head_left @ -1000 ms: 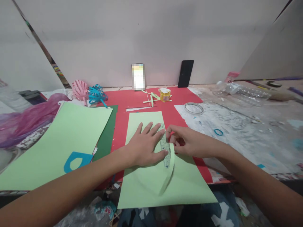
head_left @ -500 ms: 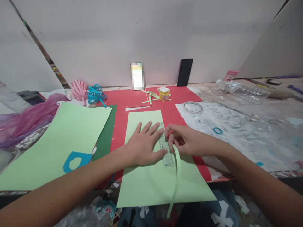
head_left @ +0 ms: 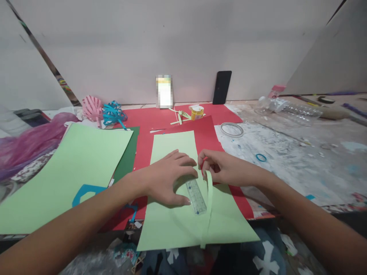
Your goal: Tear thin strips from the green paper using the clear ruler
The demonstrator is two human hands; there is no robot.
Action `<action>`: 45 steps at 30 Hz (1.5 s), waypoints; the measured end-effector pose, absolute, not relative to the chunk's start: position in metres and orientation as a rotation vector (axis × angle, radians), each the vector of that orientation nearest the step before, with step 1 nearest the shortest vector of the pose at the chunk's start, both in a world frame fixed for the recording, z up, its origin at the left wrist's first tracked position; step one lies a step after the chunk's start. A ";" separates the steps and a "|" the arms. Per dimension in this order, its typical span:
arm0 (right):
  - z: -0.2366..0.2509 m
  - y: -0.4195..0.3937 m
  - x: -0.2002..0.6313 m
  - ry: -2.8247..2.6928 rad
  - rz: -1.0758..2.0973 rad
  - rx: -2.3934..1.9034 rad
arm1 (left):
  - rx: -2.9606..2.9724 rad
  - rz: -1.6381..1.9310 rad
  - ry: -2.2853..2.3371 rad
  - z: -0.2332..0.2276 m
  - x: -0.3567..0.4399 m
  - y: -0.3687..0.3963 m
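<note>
A large light green paper sheet (head_left: 169,229) lies in front of me, reaching past the table's near edge. My left hand (head_left: 169,177) rests over it, palm down, thumb spread from the bent fingers. Under those fingers runs a small clear ruler (head_left: 197,198), slanted on the sheet, its far end hidden; the thumb tip is near its left edge. To the right, my right hand (head_left: 216,166) is closed in a pinch on a narrow light green paper strip (head_left: 209,202). The strip curves down toward me over the sheet to its near edge.
Red paper (head_left: 205,133) lies beneath. At left are another green sheet (head_left: 86,156), a blue paper cut-out (head_left: 93,188) and pink and blue paper pompoms (head_left: 114,114). A tape roll (head_left: 197,112), two phones, a pale ring (head_left: 232,130) and a plastic bottle (head_left: 298,108) stand farther back.
The ruler has slid toward me and tilted. My left fingers have gone from spread flat to bent. A red paper edge has lifted behind the sheet. The right hand keeps its pinch.
</note>
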State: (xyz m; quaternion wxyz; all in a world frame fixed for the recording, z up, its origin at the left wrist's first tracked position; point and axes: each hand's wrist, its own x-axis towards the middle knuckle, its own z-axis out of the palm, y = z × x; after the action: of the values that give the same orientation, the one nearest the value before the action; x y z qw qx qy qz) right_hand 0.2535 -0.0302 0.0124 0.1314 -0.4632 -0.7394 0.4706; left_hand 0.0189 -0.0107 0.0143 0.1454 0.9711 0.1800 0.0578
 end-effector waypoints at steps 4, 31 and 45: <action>0.013 -0.030 0.253 -2.156 1.363 -1.350 | 2.798 0.222 0.567 0.009 0.023 -0.014; 0.018 -0.030 0.251 -2.203 1.313 -1.381 | 2.934 0.207 0.712 -0.001 0.036 -0.046; 0.014 -0.031 0.252 -2.259 1.255 -1.364 | 2.887 0.231 0.714 -0.003 0.037 -0.044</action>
State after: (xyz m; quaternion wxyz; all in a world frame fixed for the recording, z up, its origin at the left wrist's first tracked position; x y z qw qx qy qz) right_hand 0.2524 -0.0307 0.0143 0.1097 -0.4640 -0.7684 0.4270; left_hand 0.0368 -0.0440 -0.0026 0.0793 0.9648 0.2385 0.0772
